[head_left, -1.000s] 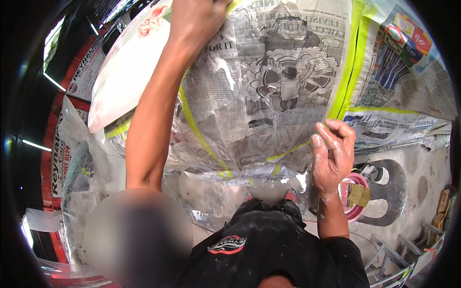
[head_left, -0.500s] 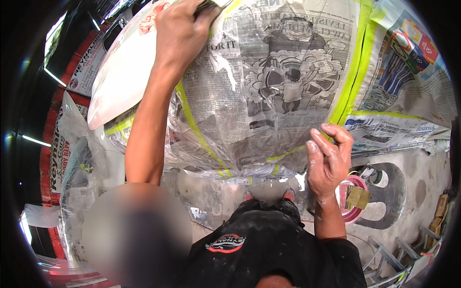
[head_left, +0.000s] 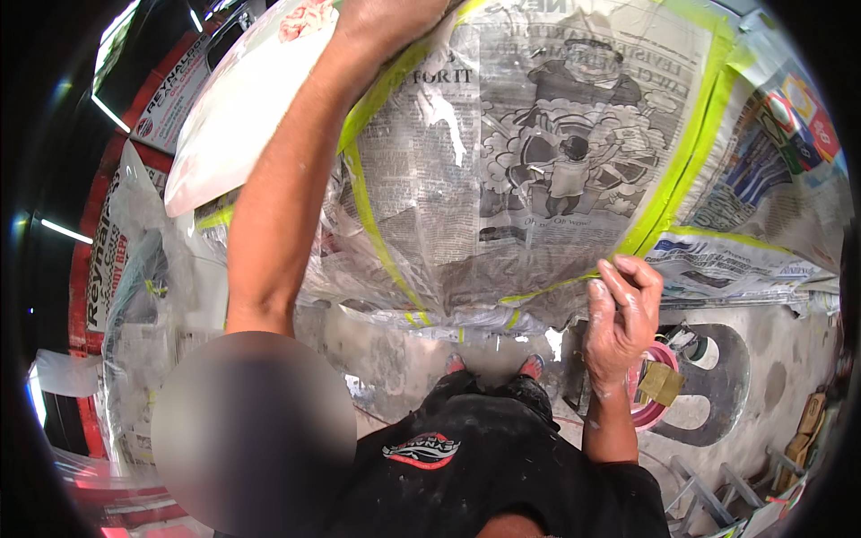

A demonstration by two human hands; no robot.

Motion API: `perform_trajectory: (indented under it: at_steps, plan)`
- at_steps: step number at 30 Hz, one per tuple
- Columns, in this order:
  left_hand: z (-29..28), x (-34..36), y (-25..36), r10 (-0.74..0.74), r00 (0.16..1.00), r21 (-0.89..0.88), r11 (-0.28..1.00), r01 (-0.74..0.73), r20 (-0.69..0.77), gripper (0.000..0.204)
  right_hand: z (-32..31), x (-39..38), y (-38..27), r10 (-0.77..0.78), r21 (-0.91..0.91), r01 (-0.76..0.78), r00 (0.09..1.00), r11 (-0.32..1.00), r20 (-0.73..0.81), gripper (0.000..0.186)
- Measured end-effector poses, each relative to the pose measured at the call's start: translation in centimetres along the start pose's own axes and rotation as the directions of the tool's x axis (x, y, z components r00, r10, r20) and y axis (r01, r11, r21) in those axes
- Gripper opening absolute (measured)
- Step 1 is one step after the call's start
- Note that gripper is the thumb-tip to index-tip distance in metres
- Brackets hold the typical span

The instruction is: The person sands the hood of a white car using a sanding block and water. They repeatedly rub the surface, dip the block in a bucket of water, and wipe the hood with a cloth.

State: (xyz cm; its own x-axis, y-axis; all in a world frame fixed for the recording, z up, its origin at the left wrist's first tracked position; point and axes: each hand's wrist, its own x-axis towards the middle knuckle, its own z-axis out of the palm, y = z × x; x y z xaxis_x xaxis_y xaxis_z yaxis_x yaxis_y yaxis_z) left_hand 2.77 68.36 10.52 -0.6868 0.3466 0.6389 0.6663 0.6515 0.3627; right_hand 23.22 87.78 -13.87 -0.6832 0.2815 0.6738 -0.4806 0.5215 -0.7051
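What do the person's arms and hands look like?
Both forearms are bare. The right hand has white smudges and no glove. The left hand, partly cut off, shows no glove. The black T-shirt has a short right sleeve and a red-and-white emblem. A blur covers the left upper arm.

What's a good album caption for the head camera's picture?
Newspaper edged with yellow tape: left hand high beside a white panel, right hand lower, near the tape.
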Motion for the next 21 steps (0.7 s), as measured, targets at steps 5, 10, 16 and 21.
perform_trajectory:
  at_steps: [5,10,16,21]
  plan:
    - [-1.8,-1.1,-0.3,0.095,0.995,0.181,0.979,-0.096,0.016,0.015,-1.5,-1.1,0.2,0.066,0.028,-0.066,0.998,0.997,0.009,0.026]
    - [-5.5,-11.6,-5.6,0.044,0.952,0.229,0.973,0.028,-0.303,0.015,-1.7,-1.3,0.0,0.079,0.126,-0.084,0.996,0.988,0.045,0.026]
    - [-5.8,-13.7,-7.0,0.211,0.966,0.448,0.886,-0.123,-0.152,0.017,0.0,0.5,-0.4,-0.009,0.126,-0.004,0.995,0.992,0.103,0.026]
    - [-5.0,-10.8,-7.7,0.284,0.951,0.456,0.868,-0.199,-0.124,0.015,1.1,0.3,-0.7,0.018,0.144,-0.039,0.989,0.989,0.145,0.027]
